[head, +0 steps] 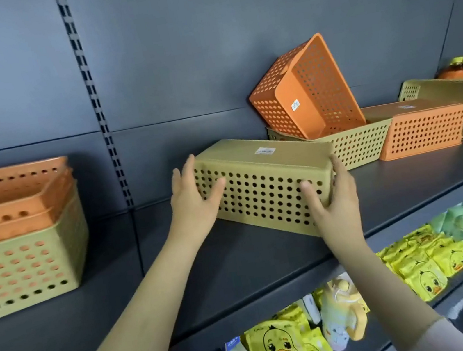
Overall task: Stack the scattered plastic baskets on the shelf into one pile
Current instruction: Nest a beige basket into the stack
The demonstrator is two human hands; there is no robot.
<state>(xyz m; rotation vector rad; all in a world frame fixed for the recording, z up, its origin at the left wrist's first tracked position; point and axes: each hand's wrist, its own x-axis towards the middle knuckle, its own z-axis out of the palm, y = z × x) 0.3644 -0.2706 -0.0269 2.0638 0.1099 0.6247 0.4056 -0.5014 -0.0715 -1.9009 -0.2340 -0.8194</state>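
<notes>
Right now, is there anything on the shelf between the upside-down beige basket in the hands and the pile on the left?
Nothing visible. The upside-down beige perforated plastic basket is held at both ends by the left hand and right hand. The dark shelf surface between it and the nested orange-and-beige basket pile is bare.

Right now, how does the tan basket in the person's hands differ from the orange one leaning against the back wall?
The tan basket is upside down, flat bottom up; the leaning orange basket is tipped with its opening showing. The tan one is gripped at both ends by the left hand and right hand; the orange one rests in another tan basket, untouched. Both have perforated sides and a white label.
</notes>
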